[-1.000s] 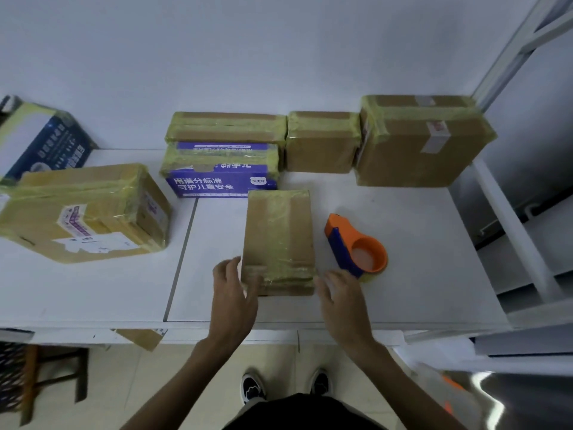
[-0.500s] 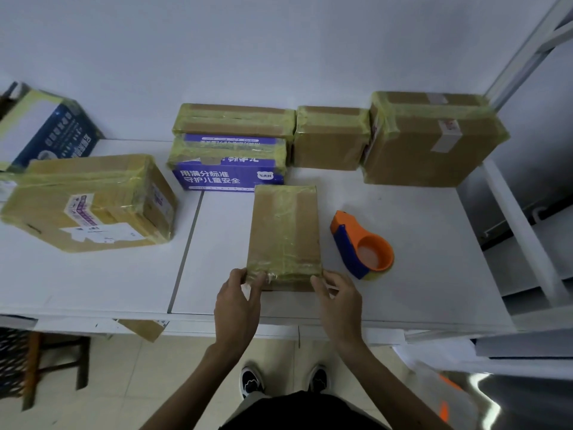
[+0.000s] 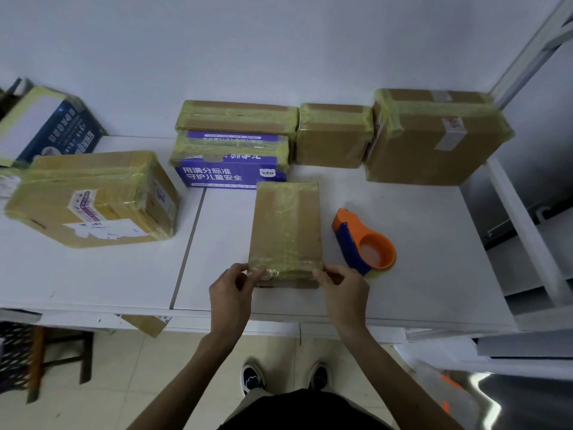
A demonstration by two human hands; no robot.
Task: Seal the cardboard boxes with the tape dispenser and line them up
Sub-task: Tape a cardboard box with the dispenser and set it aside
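Note:
A narrow taped cardboard box [image 3: 286, 225] lies lengthwise on the white table [image 3: 434, 274] in front of me. My left hand [image 3: 231, 294] grips its near left corner, thumb on the taped top. My right hand [image 3: 344, 293] grips the near right corner the same way. The orange and blue tape dispenser [image 3: 364, 243] lies on the table just right of the box, untouched. Taped boxes stand in a row along the wall: a brown box on a purple box [image 3: 231, 169], a small brown box [image 3: 333, 135] and a large brown box [image 3: 434, 138].
A big taped box with labels [image 3: 90, 197] sits on the left table, and a blue and white box [image 3: 46, 125] leans behind it. White shelf posts [image 3: 527, 225] rise at the right. A stool [image 3: 46, 352] stands under the table's left part.
Both hands slid from flat against the box's near end to gripping its near corners, thumbs on top. The box and dispenser stay put; the camera tilted a little.

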